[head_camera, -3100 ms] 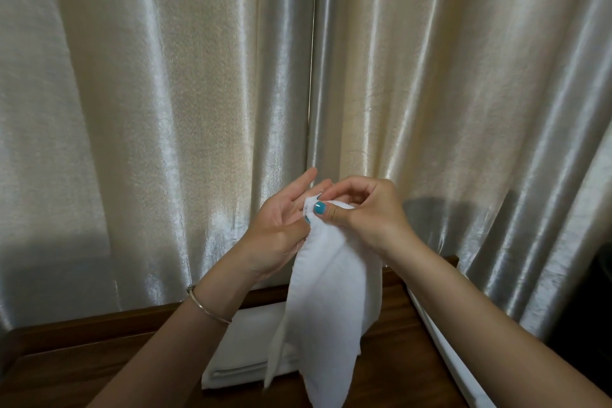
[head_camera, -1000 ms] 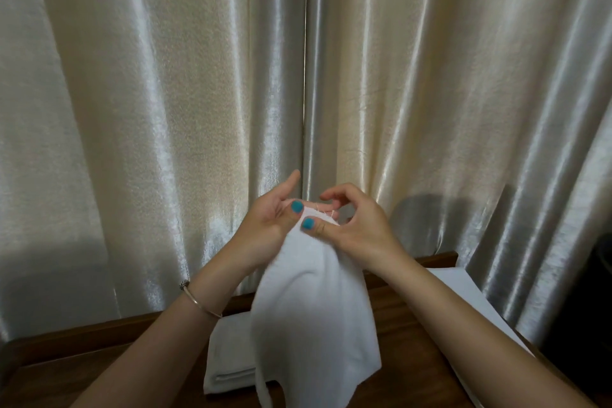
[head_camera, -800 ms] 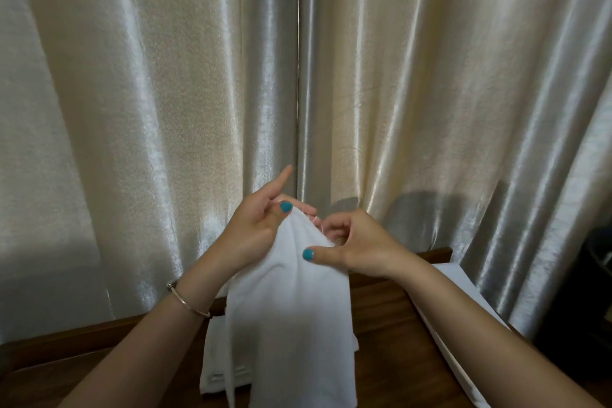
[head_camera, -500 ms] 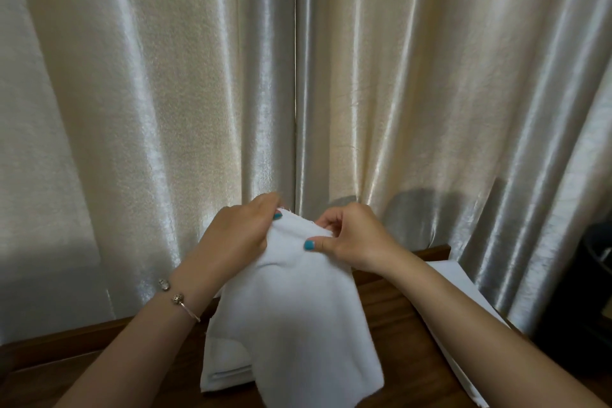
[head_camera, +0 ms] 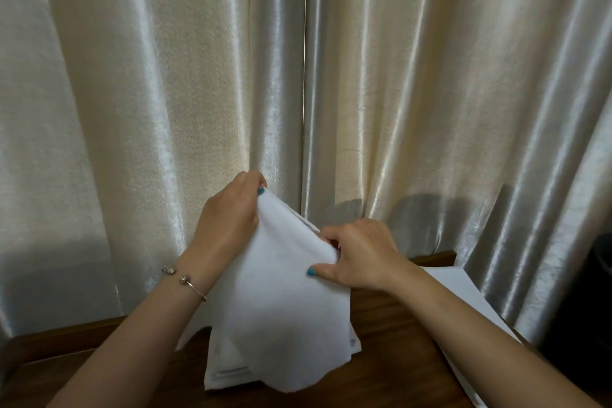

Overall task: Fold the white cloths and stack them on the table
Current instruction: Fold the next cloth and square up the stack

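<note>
A white cloth (head_camera: pixel 284 305) hangs in the air in front of me, held along its top edge. My left hand (head_camera: pixel 228 222) pinches the upper left corner, raised higher. My right hand (head_camera: pixel 361 255) grips the right end of that edge, lower down. The cloth drapes over a stack of folded white cloths (head_camera: pixel 225 371) lying on the dark wooden table (head_camera: pixel 397 341), hiding most of the stack.
Shiny cream curtains (head_camera: pixel 397 93) hang close behind the table. Another white cloth (head_camera: pixel 463 295) lies at the table's right edge, partly under my right forearm. A raised wooden rim (head_camera: pixel 66 341) runs along the table's back. Something dark (head_camera: pixel 596 291) stands at the far right.
My hands have moved apart along the cloth's top edge, the left rising and the right dropping to the right. The cloth has spread wider between them.
</note>
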`<state>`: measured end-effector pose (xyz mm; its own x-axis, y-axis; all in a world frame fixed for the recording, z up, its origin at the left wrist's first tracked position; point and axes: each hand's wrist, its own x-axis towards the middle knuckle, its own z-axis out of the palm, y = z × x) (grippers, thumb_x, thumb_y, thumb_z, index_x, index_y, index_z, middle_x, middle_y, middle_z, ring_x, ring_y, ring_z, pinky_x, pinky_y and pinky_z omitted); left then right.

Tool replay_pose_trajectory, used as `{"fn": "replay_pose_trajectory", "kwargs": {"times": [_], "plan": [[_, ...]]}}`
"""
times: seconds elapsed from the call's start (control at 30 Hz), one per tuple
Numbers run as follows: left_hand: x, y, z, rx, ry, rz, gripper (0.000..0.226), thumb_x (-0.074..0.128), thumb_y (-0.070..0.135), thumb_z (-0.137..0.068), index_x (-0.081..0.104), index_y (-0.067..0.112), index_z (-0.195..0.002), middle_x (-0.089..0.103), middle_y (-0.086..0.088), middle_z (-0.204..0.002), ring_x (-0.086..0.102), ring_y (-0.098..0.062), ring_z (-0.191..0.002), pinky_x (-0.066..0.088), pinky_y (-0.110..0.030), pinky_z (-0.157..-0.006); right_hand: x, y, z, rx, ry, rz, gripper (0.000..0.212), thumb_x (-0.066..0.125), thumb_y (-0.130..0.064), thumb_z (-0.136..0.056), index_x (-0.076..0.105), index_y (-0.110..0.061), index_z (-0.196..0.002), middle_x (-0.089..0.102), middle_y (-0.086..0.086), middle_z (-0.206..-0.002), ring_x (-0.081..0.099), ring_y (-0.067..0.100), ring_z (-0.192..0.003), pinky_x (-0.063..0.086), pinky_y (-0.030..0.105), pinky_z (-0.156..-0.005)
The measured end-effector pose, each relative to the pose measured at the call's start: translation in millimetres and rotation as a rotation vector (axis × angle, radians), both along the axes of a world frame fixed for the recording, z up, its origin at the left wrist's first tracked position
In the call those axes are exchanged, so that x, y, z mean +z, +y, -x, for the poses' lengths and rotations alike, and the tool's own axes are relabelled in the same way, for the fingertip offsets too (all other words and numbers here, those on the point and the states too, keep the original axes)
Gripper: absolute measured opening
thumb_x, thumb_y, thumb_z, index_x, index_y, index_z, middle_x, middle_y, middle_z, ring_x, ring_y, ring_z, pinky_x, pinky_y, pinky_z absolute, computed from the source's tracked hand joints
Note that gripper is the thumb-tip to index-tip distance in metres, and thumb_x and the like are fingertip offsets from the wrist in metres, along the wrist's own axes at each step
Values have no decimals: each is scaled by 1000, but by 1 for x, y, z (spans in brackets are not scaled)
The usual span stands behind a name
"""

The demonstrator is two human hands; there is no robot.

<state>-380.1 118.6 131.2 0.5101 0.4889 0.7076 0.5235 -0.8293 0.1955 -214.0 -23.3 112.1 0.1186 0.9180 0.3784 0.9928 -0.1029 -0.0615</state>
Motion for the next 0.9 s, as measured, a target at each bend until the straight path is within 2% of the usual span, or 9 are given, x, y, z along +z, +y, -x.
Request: {"fn": "replay_pose_trajectory", "kwargs": {"times": [0.1,0.2,0.27,0.37,0.5,0.6,0.73,0.8,0.9], "plan": [[-5,14,1,65,-7,66,23,45,-2,-83,45,17,-94,55,-2,-91,53,-23,-70,47,-40,-62,-1,-3,4,167,-43,79,50,63,-62,-75,45,-17,-63,52,-2,-61,49,19,-65,38,30,-78],[-7,28,8,110,-62,123,23,43,-3,-83,46,16,-94,55,-3,-92,53,-23,-71,45,-37,-62,-9,-10,7,329,102,245,51,64,-62,-75,53,-12,-68,56,5,-65,51,19,-61,32,22,-64],[-7,35,15,118,-81,114,23,42,-4,-84,46,16,-95,55,-3,-93,53,-24,-72,44,-36,-63,-15,-14,5,278,1,291,61,56,-73,-73,50,-13,-68,46,2,-58,44,17,-53,29,27,-54],[-6,41,24,127,-93,86,22,44,-2,-84,45,18,-92,54,-3,-92,53,-23,-71,45,-38,-62,-20,-15,-7,158,-87,342,69,36,-88,-69,40,-20,-60,36,-4,-56,37,14,-50,25,30,-51],[-2,48,33,140,-144,80,22,45,-5,-83,47,15,-92,55,-5,-92,51,-22,-73,40,-35,-64,-22,-16,-19,185,11,491,59,48,-78,-74,47,-20,-63,39,-5,-60,40,12,-53,30,31,-55],[2,55,43,173,-194,76,22,44,-7,-82,49,11,-94,54,-8,-94,44,-20,-74,34,-32,-67,-24,-16,-23,193,-166,420,60,47,-76,-76,55,-17,-73,49,-5,-60,49,14,-56,32,30,-54],[1,68,55,256,-190,104,23,44,-7,-81,50,11,-94,56,-12,-97,50,-30,-80,34,-33,-68,-13,-12,-39,114,-166,261,53,43,-73,-79,50,-22,-70,53,-5,-63,52,13,-62,35,31,-56],[-2,77,64,269,-200,140,24,44,-7,-80,51,12,-94,59,-14,-99,54,-34,-87,37,-34,-70,-4,-10,-50,99,-66,244,44,42,-70,-82,58,-29,-80,61,-8,-77,57,11,-75,44,31,-64],[-6,86,75,206,-215,212,23,44,-8,-83,54,10,-94,63,-15,-99,57,-34,-90,41,-34,-72,5,-8,-68,138,332,117,20,63,-45,-86,69,-32,-100,68,-12,-102,61,4,-94,49,25,-84]]}}
